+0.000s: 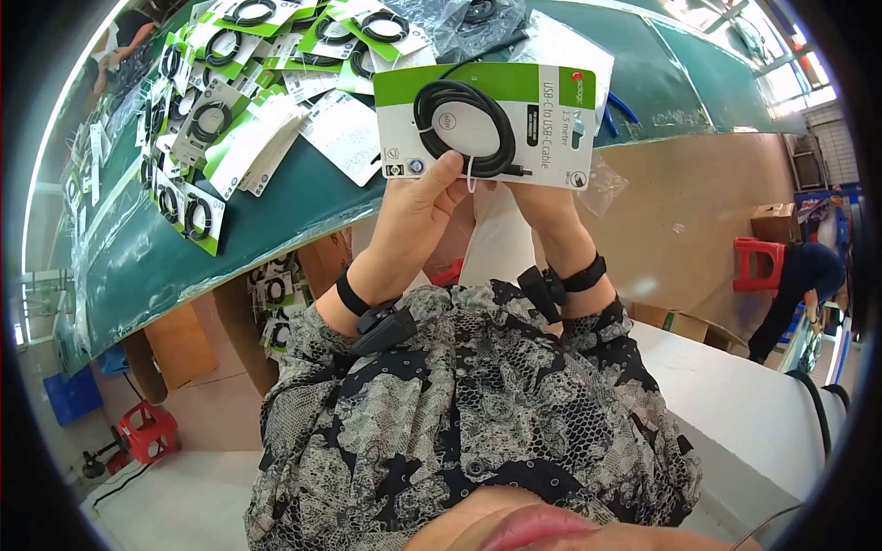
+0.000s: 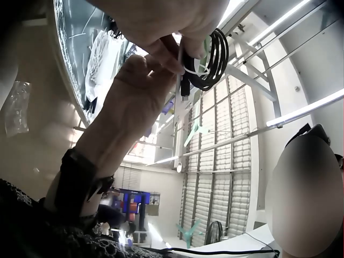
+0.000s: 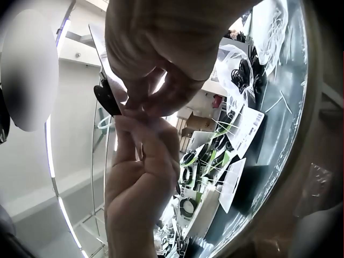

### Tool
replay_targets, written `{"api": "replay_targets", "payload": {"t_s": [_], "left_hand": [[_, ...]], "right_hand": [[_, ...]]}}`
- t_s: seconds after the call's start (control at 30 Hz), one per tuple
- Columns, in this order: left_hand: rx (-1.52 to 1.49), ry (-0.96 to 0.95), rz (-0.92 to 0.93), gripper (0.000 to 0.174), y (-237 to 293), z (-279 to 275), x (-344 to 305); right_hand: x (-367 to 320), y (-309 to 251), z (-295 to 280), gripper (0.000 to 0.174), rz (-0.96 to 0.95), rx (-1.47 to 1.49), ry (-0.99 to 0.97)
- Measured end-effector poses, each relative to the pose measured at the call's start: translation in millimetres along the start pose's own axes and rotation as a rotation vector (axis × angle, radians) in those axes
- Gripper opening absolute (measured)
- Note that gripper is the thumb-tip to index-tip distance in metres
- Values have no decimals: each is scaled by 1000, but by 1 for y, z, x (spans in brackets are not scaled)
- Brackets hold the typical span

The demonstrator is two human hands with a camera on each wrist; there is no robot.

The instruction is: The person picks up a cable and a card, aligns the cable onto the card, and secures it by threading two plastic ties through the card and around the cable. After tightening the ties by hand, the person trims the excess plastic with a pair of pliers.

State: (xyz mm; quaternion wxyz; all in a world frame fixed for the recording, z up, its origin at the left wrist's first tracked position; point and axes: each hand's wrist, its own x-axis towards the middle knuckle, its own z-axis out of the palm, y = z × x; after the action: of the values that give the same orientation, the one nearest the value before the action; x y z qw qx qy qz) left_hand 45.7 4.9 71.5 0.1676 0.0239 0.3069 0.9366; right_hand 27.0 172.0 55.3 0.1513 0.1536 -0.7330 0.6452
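Observation:
A green-and-white retail card (image 1: 556,124) printed "USB-C to USB-C cable" is held up in the head view. Its coiled black cable (image 1: 503,133) lies on the front, with a white tie (image 1: 471,174) looped round the coil's lower part. My left hand (image 1: 424,200) grips the card's bottom edge, thumb on the coil. Under the card's lower right reaches my right hand (image 1: 544,204), its fingers hidden from above. In the right wrist view the right hand (image 3: 166,48) bunches its fingers behind the card, fingertips at the left fingers (image 3: 142,137); I cannot tell what they pinch.
A pile of similar carded cables (image 1: 211,124) covers the left of the green table (image 1: 303,216). Clear plastic bags (image 1: 450,32) lie at the back. Below the table edge stands a box with more cards (image 1: 276,294). Another person (image 1: 799,285) bends at the far right near a red stool (image 1: 758,264).

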Motion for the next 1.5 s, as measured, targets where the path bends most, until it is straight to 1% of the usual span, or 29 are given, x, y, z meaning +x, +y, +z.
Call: {"api": "replay_targets", "payload": {"t_s": [0.03,0.07,0.17,0.2,0.3,0.33,0.43,0.47,0.57,0.6,0.7,0.73,0.83,0.87,0.97,1.13,1.23,1.27,1.37,1.5], "left_hand": [[6,-26,10,26,1,0,0],[12,-25,9,26,1,0,0],[42,-4,1,27,-1,1,-3],[44,-3,-4,27,-2,2,-3],[60,15,39,29,-5,4,-1],[62,16,34,29,-5,3,-1],[111,70,38,29,-1,2,-1],[113,67,35,29,-2,3,0],[108,98,96,28,-6,1,4],[112,99,89,28,-6,-1,4],[165,88,50,25,-4,-4,9],[167,91,49,25,-3,-5,10],[157,116,49,25,-4,-6,12],[158,120,45,25,-4,-10,14],[-67,158,-158,24,-4,-28,20],[-16,183,-89,26,-6,-32,22],[22,147,-36,25,-9,-26,19],[22,149,-39,25,-11,-25,17],[148,143,6,27,-14,-21,16],[149,144,10,28,-14,-25,15]], "right_hand": [[-1,0,3,38,108,155,-47],[0,2,4,38,107,162,-45],[-4,8,5,41,8,256,18],[-5,9,4,41,11,258,22],[-4,13,5,39,-82,20,75],[-4,15,6,39,-78,21,79],[-4,22,10,28,104,372,228],[-5,24,9,28,103,372,232],[-11,27,9,29,50,-31,113],[-15,31,8,29,55,-29,120],[-20,36,5,23,248,105,-14],[-19,38,6,23,250,107,-14],[-14,38,6,18,-117,-255,17],[-14,38,5,18,-112,-253,19],[-14,37,5,23,-204,-473,54],[-16,24,7,29,-129,-398,32],[-20,26,4,34,-294,-616,-89],[-22,27,5,34,-291,-616,-89],[-26,33,5,36,-191,-670,-139],[-29,30,8,37,-188,-751,-176]]}}
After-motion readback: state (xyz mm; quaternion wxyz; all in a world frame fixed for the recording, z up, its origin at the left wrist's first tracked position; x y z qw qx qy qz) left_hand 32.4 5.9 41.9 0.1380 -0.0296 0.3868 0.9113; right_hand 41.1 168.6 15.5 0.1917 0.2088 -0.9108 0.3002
